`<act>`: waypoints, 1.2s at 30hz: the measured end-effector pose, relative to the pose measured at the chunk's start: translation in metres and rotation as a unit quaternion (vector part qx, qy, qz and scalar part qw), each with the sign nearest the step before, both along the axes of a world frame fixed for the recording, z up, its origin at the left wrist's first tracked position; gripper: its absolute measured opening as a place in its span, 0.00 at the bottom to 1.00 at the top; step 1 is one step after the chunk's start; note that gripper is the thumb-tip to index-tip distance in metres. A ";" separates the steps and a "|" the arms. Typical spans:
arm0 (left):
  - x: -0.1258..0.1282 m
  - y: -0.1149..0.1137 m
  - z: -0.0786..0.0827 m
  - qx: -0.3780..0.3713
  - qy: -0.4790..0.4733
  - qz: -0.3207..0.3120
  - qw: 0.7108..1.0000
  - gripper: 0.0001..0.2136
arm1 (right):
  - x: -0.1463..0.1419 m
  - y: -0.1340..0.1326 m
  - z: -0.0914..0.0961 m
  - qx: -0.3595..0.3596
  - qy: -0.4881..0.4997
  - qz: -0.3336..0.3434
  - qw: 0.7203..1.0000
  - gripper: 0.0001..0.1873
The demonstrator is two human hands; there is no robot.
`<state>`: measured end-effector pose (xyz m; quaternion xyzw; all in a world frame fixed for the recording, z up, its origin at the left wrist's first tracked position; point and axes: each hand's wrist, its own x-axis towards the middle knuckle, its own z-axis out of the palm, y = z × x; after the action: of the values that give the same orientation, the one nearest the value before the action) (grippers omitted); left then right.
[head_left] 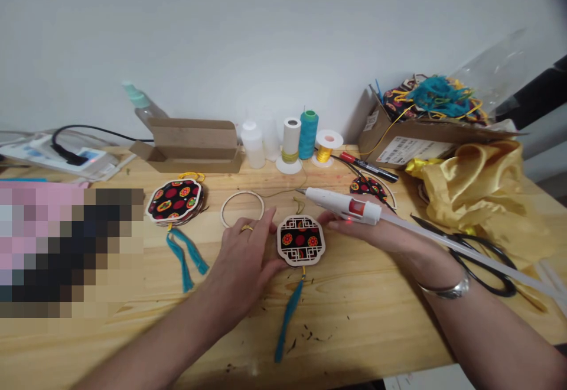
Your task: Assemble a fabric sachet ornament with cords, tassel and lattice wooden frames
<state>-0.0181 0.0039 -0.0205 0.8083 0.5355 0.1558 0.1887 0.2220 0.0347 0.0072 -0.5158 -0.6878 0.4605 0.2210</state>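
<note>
Between my hands is a flat, scalloped ornament (301,239) with a pale wooden lattice over dark floral cloth; a teal tassel (289,322) trails from it. My left hand (248,248), wearing a ring, grips its left edge, thumb below. At its upper right edge are the fingertips of my right hand (376,233), partly hidden. A white glue gun (343,204) lies across my right hand, apparently held in it, nozzle to the left and a long glue stick (460,248) out the back. Just beyond my left fingers sits a wooden ring (225,202).
A stack of similar ornaments (173,202) lies left. Along the wall stand a cardboard box (195,150), bottles (253,145), and thread spools (309,136). At right are a marker (372,168), scissors (491,260), gold cloth (478,189) and a filled carton (411,148).
</note>
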 end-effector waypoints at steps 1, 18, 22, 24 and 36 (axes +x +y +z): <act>0.000 0.000 0.000 0.000 0.004 0.000 1.000 0.31 | 0.000 0.000 0.000 0.001 0.000 0.005 1.000 0.11; 0.005 -0.004 -0.001 -0.036 -0.004 -0.013 0.999 0.37 | 0.024 0.017 0.001 0.168 -0.240 0.008 0.956 0.05; 0.003 -0.004 0.000 -0.033 -0.003 -0.014 0.999 0.37 | 0.024 0.018 0.004 0.158 -0.229 0.010 0.961 0.07; 0.003 -0.004 0.001 -0.031 -0.005 -0.014 0.999 0.37 | 0.024 0.019 0.006 0.170 -0.223 0.016 0.960 0.08; 0.002 -0.003 0.003 -0.002 -0.014 0.001 1.000 0.35 | 0.030 0.025 0.013 0.197 -0.277 0.074 0.938 0.05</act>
<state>-0.0162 0.0008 -0.0178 0.8050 0.5343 0.1660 0.1972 0.2525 0.0596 0.0203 -0.5165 -0.8349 0.1701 0.0843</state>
